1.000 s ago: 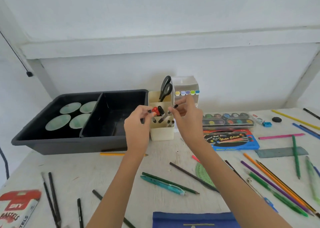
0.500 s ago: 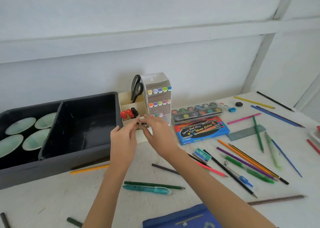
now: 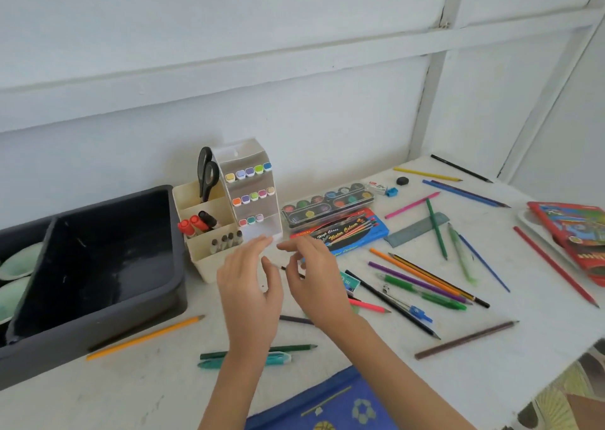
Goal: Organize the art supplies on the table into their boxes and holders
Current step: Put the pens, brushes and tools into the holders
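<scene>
A cream stepped holder stands beside the grey bin, with black scissors at its back, red and black markers in its middle step and several dark markers in its front step. Behind it a white rack shows rows of coloured marker caps. My left hand and my right hand hover just in front of the holder, fingers loosely spread, holding nothing. Many coloured pencils and pens lie loose on the white table.
A grey two-part bin fills the left, with green dishes in its far compartment. A watercolour palette rests on a blue box. A grey ruler, a red pencil box and a blue pouch lie around.
Both hands have drawn back from the holder and opened; the markers they held now stand in the holder. My view has swung to the right.
</scene>
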The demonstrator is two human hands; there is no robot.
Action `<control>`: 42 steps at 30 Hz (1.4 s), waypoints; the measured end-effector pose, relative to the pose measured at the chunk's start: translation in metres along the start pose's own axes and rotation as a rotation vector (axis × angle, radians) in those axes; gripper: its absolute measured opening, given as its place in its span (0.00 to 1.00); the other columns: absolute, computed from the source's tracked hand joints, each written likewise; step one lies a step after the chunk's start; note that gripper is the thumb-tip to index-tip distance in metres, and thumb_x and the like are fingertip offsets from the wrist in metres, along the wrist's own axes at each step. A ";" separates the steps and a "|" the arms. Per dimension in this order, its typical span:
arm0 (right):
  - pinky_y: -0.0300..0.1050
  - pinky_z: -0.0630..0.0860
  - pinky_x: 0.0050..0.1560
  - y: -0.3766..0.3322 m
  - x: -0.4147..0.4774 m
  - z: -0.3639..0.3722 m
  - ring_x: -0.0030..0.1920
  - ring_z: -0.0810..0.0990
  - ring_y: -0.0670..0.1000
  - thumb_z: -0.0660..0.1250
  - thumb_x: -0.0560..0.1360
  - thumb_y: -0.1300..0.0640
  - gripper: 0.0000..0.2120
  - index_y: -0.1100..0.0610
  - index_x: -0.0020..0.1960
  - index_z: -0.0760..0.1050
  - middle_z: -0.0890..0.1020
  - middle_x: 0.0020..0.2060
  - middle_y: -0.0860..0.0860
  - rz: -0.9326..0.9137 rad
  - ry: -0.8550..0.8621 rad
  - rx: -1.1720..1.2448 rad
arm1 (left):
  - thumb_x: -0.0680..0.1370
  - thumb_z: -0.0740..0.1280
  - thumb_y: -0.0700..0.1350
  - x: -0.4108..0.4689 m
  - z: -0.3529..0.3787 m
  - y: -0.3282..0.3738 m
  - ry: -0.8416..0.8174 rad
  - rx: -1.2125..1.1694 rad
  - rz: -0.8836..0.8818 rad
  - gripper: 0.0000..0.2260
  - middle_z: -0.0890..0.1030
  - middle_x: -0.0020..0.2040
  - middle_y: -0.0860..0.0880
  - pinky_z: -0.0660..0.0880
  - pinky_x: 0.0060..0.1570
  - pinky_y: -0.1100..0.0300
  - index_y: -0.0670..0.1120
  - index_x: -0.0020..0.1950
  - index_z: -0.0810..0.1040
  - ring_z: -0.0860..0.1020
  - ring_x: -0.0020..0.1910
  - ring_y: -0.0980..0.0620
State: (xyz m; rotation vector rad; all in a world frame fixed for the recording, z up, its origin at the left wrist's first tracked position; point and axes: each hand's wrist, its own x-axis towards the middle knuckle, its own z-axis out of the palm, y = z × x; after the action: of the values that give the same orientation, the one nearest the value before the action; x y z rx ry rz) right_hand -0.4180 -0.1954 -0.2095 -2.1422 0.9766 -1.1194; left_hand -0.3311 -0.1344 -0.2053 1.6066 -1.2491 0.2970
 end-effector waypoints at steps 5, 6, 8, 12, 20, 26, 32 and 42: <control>0.38 0.73 0.49 0.030 -0.005 -0.032 0.53 0.75 0.45 0.61 0.73 0.68 0.13 0.55 0.53 0.77 0.79 0.49 0.45 0.145 0.044 0.013 | 0.74 0.69 0.42 -0.018 0.040 0.017 -0.219 -0.078 -0.127 0.12 0.80 0.52 0.53 0.73 0.53 0.53 0.47 0.57 0.77 0.76 0.52 0.52; 0.39 0.74 0.50 0.036 -0.004 -0.039 0.52 0.75 0.45 0.61 0.73 0.68 0.14 0.54 0.52 0.77 0.80 0.48 0.44 0.163 0.060 0.013 | 0.73 0.72 0.42 -0.022 0.049 0.019 -0.294 -0.092 -0.179 0.14 0.79 0.53 0.54 0.73 0.55 0.51 0.47 0.58 0.77 0.76 0.54 0.52; 0.39 0.75 0.49 0.048 -0.002 -0.052 0.50 0.76 0.44 0.61 0.72 0.69 0.15 0.53 0.52 0.78 0.79 0.46 0.43 0.202 0.085 0.004 | 0.71 0.74 0.45 -0.029 0.067 0.022 -0.427 -0.080 -0.245 0.20 0.78 0.56 0.53 0.71 0.59 0.53 0.48 0.61 0.75 0.74 0.58 0.52; 0.33 0.71 0.45 0.074 0.001 -0.074 0.45 0.76 0.43 0.61 0.72 0.71 0.15 0.54 0.50 0.78 0.78 0.42 0.42 0.246 0.078 -0.004 | 0.69 0.74 0.53 -0.037 0.096 0.025 -0.580 0.025 -0.317 0.29 0.74 0.61 0.52 0.69 0.59 0.60 0.50 0.67 0.69 0.71 0.62 0.53; 0.37 0.75 0.49 0.136 0.029 -0.113 0.47 0.78 0.44 0.60 0.74 0.70 0.14 0.55 0.49 0.79 0.80 0.44 0.46 0.315 -0.001 0.039 | 0.68 0.76 0.46 -0.033 0.120 0.040 -0.292 -0.007 -0.431 0.23 0.76 0.57 0.56 0.71 0.59 0.57 0.52 0.61 0.74 0.73 0.58 0.55; 0.34 0.73 0.48 0.194 0.095 -0.142 0.47 0.78 0.47 0.61 0.74 0.71 0.13 0.56 0.51 0.78 0.81 0.45 0.49 0.283 -0.080 -0.064 | 0.70 0.75 0.45 -0.001 0.156 0.069 -0.142 -0.159 -0.442 0.23 0.75 0.57 0.61 0.72 0.60 0.57 0.53 0.62 0.73 0.72 0.58 0.61; 0.39 0.72 0.57 0.254 0.173 -0.164 0.56 0.75 0.50 0.57 0.76 0.71 0.18 0.56 0.58 0.77 0.79 0.55 0.53 0.129 -0.273 -0.292 | 0.70 0.75 0.44 0.030 0.196 0.077 -0.127 -0.189 -0.408 0.24 0.75 0.60 0.57 0.72 0.61 0.59 0.52 0.64 0.73 0.72 0.61 0.60; 0.37 0.61 0.58 0.287 0.265 -0.162 0.64 0.67 0.50 0.68 0.74 0.65 0.29 0.47 0.71 0.66 0.71 0.68 0.47 -0.205 -0.962 -0.504 | 0.69 0.76 0.45 0.056 0.226 0.076 -0.153 -0.201 -0.475 0.26 0.76 0.58 0.59 0.75 0.55 0.66 0.63 0.61 0.69 0.75 0.57 0.58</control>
State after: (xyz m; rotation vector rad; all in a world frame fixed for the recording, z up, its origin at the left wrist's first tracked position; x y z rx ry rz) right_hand -0.5521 -0.5962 -0.2088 -2.7494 0.5971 0.2007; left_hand -0.4539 -0.3452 -0.2217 1.7133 -0.9354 -0.2457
